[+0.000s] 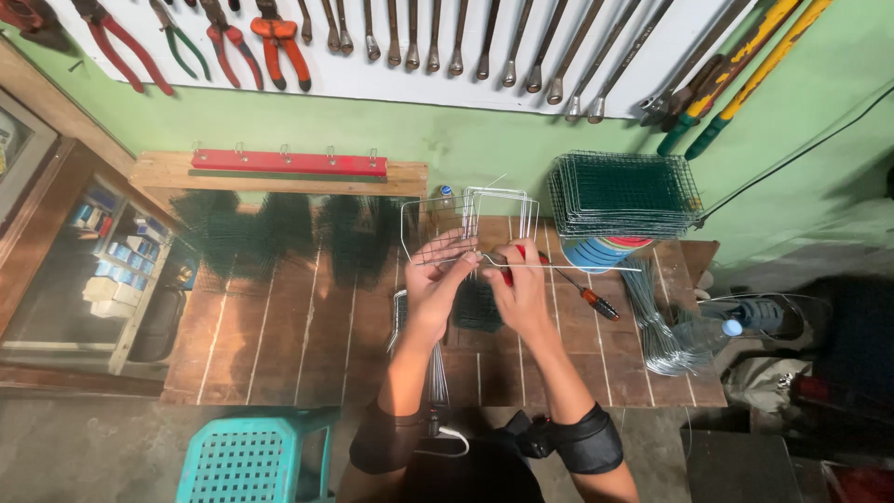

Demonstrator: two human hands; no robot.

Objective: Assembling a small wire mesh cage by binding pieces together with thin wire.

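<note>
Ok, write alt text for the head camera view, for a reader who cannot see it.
Seen from above, a person's left hand and right hand work a bent wire frame over a wooden workbench; the right hand also grips a red-handled tool. A stack of green wire mesh, a screwdriver and loose wires lie to the right, with pliers and wrenches on the wall.

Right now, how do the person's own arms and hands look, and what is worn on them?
Both hands, left and right, are bare, with no gloves, rings or watch visible. The forearms are bare too. Each arm wears a wide black band near the elbow: one on the left, one on the right. A white cable curves beside the left band. No sleeves show.
</note>
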